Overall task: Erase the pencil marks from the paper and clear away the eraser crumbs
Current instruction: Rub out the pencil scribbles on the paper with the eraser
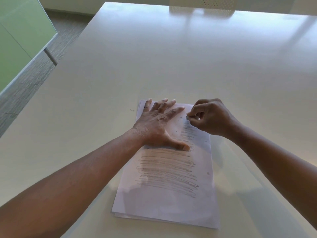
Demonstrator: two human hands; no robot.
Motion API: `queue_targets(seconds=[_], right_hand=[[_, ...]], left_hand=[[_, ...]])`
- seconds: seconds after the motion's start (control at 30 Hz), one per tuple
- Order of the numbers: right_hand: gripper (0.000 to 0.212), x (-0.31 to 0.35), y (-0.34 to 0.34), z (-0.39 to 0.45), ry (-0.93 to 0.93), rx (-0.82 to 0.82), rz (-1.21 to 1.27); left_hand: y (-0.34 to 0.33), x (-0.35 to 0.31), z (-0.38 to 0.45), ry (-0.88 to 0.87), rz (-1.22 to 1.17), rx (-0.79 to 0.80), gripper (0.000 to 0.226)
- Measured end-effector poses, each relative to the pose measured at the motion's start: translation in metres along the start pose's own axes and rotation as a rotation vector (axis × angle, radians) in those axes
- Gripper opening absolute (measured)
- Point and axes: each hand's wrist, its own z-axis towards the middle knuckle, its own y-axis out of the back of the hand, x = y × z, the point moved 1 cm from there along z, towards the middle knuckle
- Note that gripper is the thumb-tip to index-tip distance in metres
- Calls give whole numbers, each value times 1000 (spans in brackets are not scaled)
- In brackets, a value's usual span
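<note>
Head view shows the paper (164, 203) lying on the pale counter (85, 117) with its long axis running away from the person, slightly tilted, on top of what look like other sheets. The left hand (157, 122) lies flat and spread on the far left part of the sheet, thumb stretched toward the middle, pinning it down. The right hand (211, 117) is curled at the far right edge, fingertips pinching a small eraser (187, 118) that touches the page just beside the left index fingertip. Pencil marks (168, 174) run as crosswise lines, mostly nearer the person than either hand, so the remaining strokes probably need to work back toward the body. A few dark eraser crumbs (178, 124) speckle the cleared patch between the hands.
</note>
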Motion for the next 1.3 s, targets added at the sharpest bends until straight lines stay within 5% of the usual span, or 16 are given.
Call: queue_targets(seconds=[0.63, 1.3], right_hand=[[9, 7, 1, 6, -140, 88, -17], [10, 3, -6, -9, 112, -18, 7]], left_hand=[[2, -9, 2, 26, -77, 6, 139], [-3, -34, 10, 4, -65, -22, 152]])
